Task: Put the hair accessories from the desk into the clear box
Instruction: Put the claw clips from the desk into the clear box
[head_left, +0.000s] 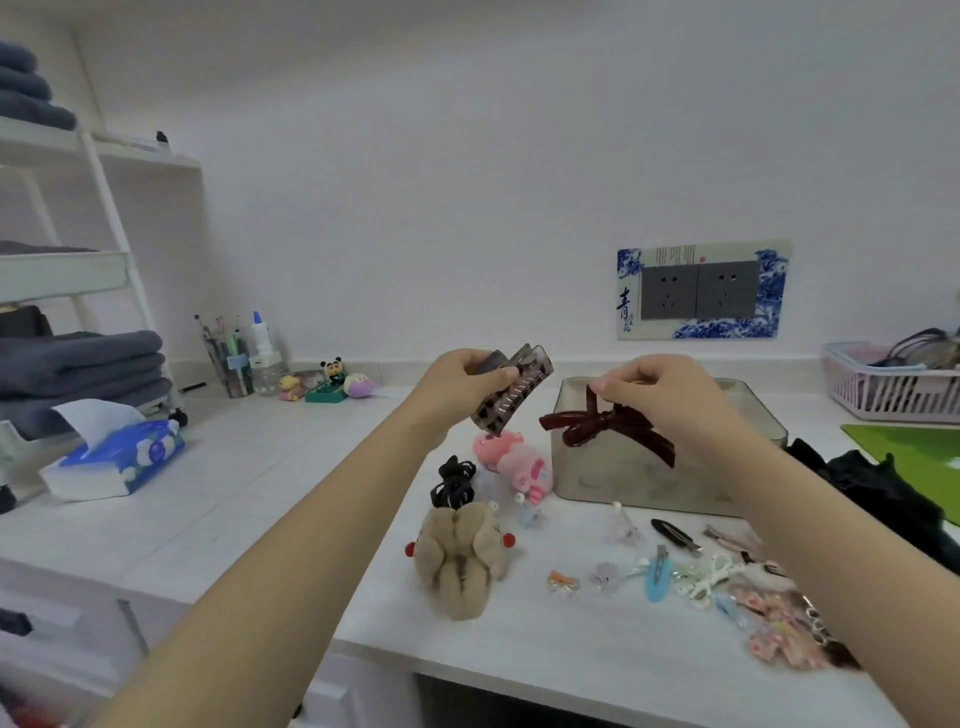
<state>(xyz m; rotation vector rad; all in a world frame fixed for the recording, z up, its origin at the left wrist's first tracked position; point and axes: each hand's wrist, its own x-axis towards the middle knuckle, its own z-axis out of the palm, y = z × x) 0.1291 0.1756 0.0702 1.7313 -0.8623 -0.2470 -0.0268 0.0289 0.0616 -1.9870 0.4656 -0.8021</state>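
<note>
Legible writing: we read only 青 on the blue-and-white socket plate (704, 289). Left hand (462, 384) pinches a dark translucent claw clip (511, 389), raised left of the clear box (670, 467). Right hand (660, 389) pinches a dark red glossy bow (608, 428) at the box's front. We count other clips (657, 571) loose on the desk (234, 493).

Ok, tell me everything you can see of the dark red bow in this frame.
The dark red bow looks glossy, like velvet or satin: two loops, a centre knot, and long tails trailing left and lower right. The right hand pinches it by an upper tail, dangling it tilted in front of the clear box, above the desk. Nothing else visibly touches it; any clip behind it is hidden.
</note>
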